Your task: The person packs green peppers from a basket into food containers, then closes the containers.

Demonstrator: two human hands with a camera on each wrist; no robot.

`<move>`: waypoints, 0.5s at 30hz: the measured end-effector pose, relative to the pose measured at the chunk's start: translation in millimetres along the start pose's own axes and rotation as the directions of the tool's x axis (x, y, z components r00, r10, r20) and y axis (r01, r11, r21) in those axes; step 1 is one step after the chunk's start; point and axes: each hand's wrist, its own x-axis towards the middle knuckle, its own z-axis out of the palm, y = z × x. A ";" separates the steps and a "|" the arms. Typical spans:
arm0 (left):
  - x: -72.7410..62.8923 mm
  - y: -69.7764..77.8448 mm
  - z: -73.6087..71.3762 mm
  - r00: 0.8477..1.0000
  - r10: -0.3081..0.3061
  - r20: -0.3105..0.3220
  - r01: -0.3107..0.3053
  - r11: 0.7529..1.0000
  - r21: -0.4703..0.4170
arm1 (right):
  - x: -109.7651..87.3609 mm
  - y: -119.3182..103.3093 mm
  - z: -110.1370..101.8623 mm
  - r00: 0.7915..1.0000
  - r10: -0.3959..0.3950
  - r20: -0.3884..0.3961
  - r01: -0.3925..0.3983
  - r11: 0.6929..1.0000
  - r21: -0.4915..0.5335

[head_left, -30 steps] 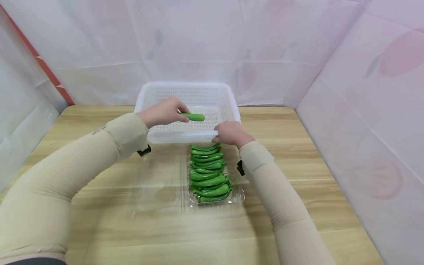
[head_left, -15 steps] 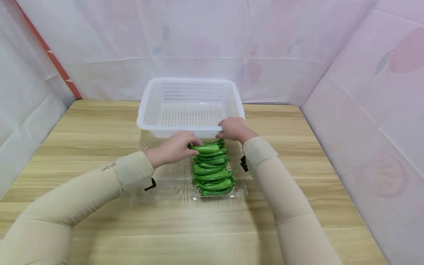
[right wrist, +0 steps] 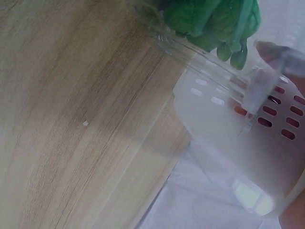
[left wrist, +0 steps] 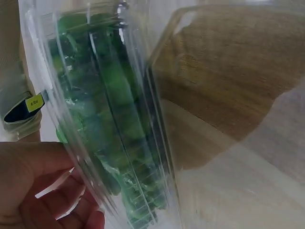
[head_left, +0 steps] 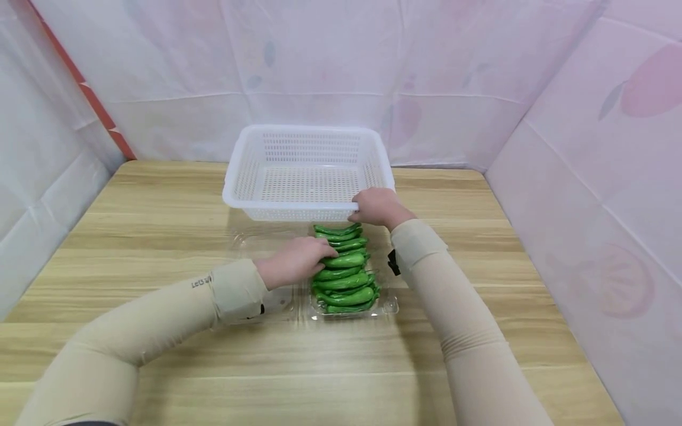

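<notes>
A clear plastic clamshell box (head_left: 391, 306) lies opened flat on the wooden table, its right half filled with a neat stack of green peppers (head_left: 346, 296). Over the left side of that stack, my left hand (head_left: 295, 260) pinches the end of one pale green pepper (head_left: 347, 260) lying crosswise on the others. The left wrist view has my curled fingers (left wrist: 71, 200) beside the clear wall, with peppers showing through it. At the front right corner of a white perforated basket (head_left: 298, 206), my right hand (head_left: 379, 207) grips the rim, fingers under it.
The basket stands behind the box, close to the patterned white sheet (head_left: 319, 65) hung at the back. Another sheet closes off the right side (head_left: 602, 207). The box's lid half (head_left: 282, 299) lies under my left forearm.
My left hand has come from inside the basket with a pepper, down and toward me onto the stack in the box. My right hand keeps its grip on the basket rim.
</notes>
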 end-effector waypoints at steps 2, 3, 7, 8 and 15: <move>-1.8 -1.4 0.5 1.000 0.003 -0.005 -0.003 1.000 -0.009 | 1.0 -1.2 -0.6 1.000 -0.010 0.002 0.010 1.000 0.002; -2.7 -2.5 0.7 1.000 0.009 -0.006 -0.009 1.000 -0.012 | 1.2 -1.7 -1.3 1.000 -0.013 0.005 0.013 1.000 0.000; -9.3 -5.8 -1.3 0.999 0.037 -0.011 -0.038 0.999 -0.020 | 1.8 -0.2 -2.8 1.000 -0.015 0.021 0.015 1.000 -0.003; -12.8 -6.1 -2.1 0.999 0.045 -0.019 -0.046 0.998 -0.031 | 2.2 1.1 -2.5 1.000 -0.012 0.027 0.012 1.000 -0.003; -58.4 -13.6 -1.7 0.982 0.101 -0.162 -0.114 0.991 -0.070 | 3.9 12.9 -1.2 0.999 0.005 0.044 -0.006 0.999 0.034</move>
